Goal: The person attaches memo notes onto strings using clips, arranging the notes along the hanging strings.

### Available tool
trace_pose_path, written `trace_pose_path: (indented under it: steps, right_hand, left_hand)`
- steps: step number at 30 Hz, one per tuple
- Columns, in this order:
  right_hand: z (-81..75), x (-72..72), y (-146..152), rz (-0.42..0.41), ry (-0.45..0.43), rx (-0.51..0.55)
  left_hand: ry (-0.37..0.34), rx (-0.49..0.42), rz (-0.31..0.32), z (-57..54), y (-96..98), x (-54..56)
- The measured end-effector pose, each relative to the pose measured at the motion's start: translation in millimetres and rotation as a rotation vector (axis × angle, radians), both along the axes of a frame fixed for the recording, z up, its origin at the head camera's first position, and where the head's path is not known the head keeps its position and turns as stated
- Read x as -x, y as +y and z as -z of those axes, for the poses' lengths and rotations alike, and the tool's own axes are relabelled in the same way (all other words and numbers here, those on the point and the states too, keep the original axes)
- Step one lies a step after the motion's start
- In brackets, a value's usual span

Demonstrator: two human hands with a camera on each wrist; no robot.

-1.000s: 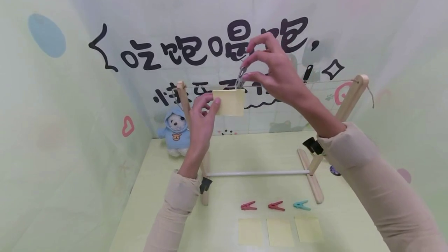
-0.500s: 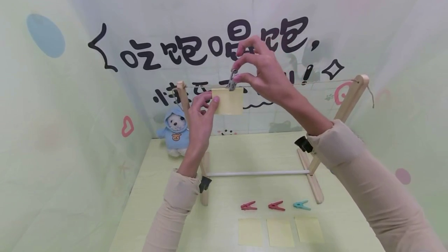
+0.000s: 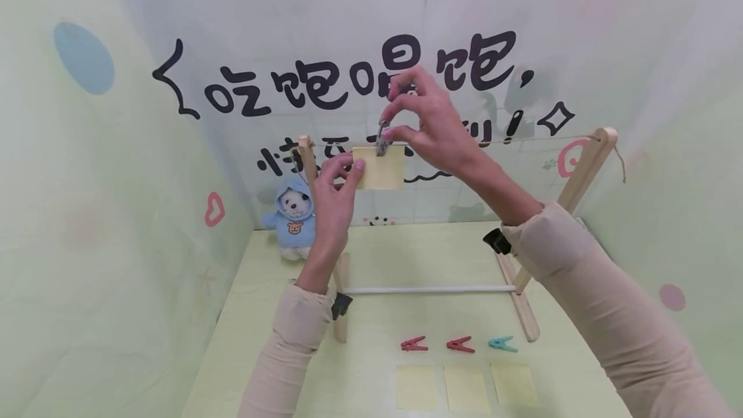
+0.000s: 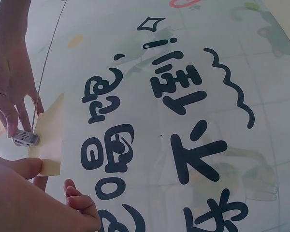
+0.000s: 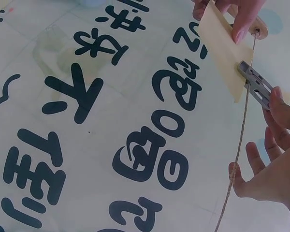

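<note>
My left hand [image 3: 335, 195] pinches the left side of a yellow paper note [image 3: 387, 174], thumb in front, up at the string [image 5: 240, 140] of a wooden frame. With thumb and fingertips, my right hand [image 3: 432, 122] holds a grey clothespin [image 3: 382, 137] by its handle end. In the right wrist view the tip of the clothespin [image 5: 255, 82] sits over the note's top edge where the string runs. The left wrist view has the note [image 4: 49, 137] between both hands, its edge along the string. The back of the note is partly hidden.
Two red clothespins [image 3: 415, 344] and a teal one [image 3: 502, 343] lie on the table [image 3: 278, 366], with several yellow notes [image 3: 415, 389] before them. A plush toy [image 3: 293, 218] in blue stands behind the frame's left post. The right post [image 3: 586, 166] rises beside my right arm.
My right hand has moved left and slightly down, bringing the clothespin from above the note onto its top edge. My left hand keeps its pinch on the note, nearly unmoved.
</note>
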State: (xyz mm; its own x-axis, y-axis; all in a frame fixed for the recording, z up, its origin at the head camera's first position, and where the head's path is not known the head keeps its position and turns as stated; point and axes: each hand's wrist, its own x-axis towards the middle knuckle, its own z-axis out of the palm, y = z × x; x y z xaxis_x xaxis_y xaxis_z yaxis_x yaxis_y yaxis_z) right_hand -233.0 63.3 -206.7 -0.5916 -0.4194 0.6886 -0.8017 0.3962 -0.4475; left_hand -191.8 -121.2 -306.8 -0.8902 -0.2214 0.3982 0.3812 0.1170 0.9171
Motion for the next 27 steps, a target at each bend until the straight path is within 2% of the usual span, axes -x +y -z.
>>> trace_pose_path:
  steps: [5,11,20,24,27]
  right_hand:
    - [1.3,1.6,-2.3,0.018,-0.029,-0.056]
    - [-0.8,0.5,-2.4,0.039,-0.097,-0.126]
    - [-1.4,-4.3,3.6,0.017,-0.187,-0.164]
    - [1.1,-9.2,12.9,0.012,-0.172,-0.134]
    - [4.4,-18.8,22.6,0.025,-0.115,-0.087]
  left_hand:
    - [-0.004,0.005,0.017,1.9,-0.7,-0.1]
    - [-0.016,-0.002,0.004,2.0,-0.8,-0.5]
    - [-0.021,0.021,0.000,5.7,2.6,0.7]
    - [-0.041,0.023,-0.010,6.5,3.7,0.5]
    - [-0.066,0.020,-0.018,7.4,3.6,-0.4]
